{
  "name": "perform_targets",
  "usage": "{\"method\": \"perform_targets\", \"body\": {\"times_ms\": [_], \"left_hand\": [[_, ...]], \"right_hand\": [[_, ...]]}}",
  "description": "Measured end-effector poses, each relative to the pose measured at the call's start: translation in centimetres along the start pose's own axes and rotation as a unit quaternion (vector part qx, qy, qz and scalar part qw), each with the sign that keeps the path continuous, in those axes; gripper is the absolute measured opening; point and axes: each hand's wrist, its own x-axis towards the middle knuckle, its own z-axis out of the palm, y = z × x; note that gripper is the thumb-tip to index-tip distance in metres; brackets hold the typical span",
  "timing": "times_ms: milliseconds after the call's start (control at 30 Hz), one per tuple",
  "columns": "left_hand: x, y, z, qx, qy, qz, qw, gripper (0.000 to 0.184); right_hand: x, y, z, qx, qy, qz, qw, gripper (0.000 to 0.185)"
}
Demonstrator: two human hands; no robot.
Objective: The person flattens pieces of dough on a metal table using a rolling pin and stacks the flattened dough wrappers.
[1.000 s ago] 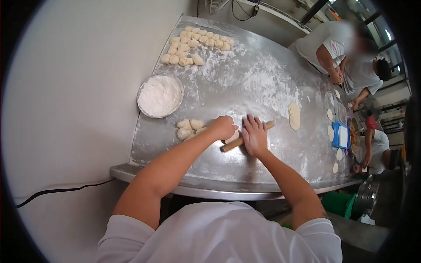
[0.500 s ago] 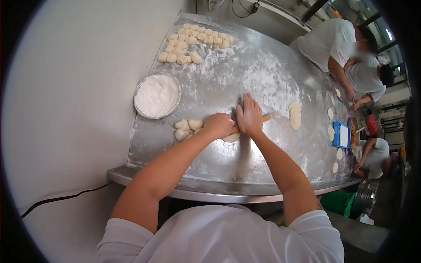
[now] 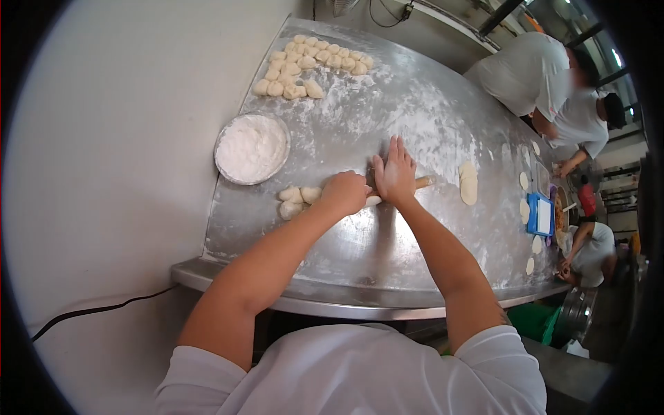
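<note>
Under the flat palm of my right hand (image 3: 395,174) lies a wooden rolling pin (image 3: 423,182), its tip showing to the right. The right fingers are stretched out and point away from me. My left hand (image 3: 347,192) is closed at the left edge of a piece of dough (image 3: 373,200), with its fingertips close to the pin. Most of that dough is hidden by the hands and the pin. Left of my left hand, several dough balls (image 3: 296,200) sit in a small cluster.
A bowl of flour (image 3: 252,149) stands by the wall. Rows of dough balls (image 3: 311,59) lie at the far left. Flattened dough rounds (image 3: 468,183) overlap on the right of the floured metal table (image 3: 332,256). A blue container (image 3: 540,214) and co-workers are farther right.
My right hand has moved slightly away from me along with the pin. Less of the dough shows below the hands now. My left hand stays closed in nearly the same place.
</note>
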Motion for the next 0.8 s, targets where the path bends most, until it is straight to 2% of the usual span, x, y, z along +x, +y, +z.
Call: {"method": "perform_targets", "body": {"times_ms": [67,133,167,267,367,467,500,600,633,733,800], "left_hand": [[0.0,0.9,-1.1,-0.055,-0.053,-0.048,0.996,0.036],[0.1,1.0,-1.2,-0.126,-0.088,-0.092,0.984,0.035],[0.4,0.4,-0.6,-0.134,-0.084,-0.082,0.984,0.033],[1.3,-1.0,0.0,-0.130,-0.232,-0.106,0.958,0.031],[0.8,-0.5,-0.8,-0.052,-0.232,-0.032,0.971,0.033],[-0.4,1.3,-1.6,-0.010,-0.138,-0.055,0.989,0.035],[-0.1,0.8,-0.5,0.006,-0.065,-0.044,0.997,0.037],[0.3,0.2,-0.9,-0.006,-0.064,-0.053,0.997,0.036],[0.3,0.2,-0.8,-0.009,-0.074,-0.050,0.996,0.035],[0.5,-0.7,-0.5,-0.114,-0.095,-0.068,0.987,0.034],[0.9,-1.3,-0.6,-0.087,-0.157,-0.065,0.982,0.034]], "right_hand": [[-4.1,1.6,-1.5,0.018,-0.024,-0.029,0.999,0.063],[-10.4,4.3,-3.2,-0.042,-0.090,-0.041,0.994,0.059],[-13.3,5.4,-4.9,-0.054,-0.115,-0.075,0.989,0.058],[-16.8,6.7,-7.6,-0.082,-0.160,-0.088,0.980,0.056],[-12.6,5.1,-5.3,-0.067,-0.151,-0.073,0.983,0.057],[-4.6,0.9,-2.5,-0.090,-0.112,-0.033,0.989,0.068],[-2.4,-0.4,-2.1,-0.079,-0.098,0.006,0.992,0.070],[-0.6,-0.3,0.2,-0.005,-0.011,0.038,0.999,0.070],[-1.7,0.3,-0.1,0.048,-0.008,0.023,0.999,0.066],[-8.8,2.2,-2.5,-0.045,-0.085,-0.006,0.995,0.058],[-14.0,4.3,-4.9,-0.051,-0.133,-0.057,0.988,0.056]]}}
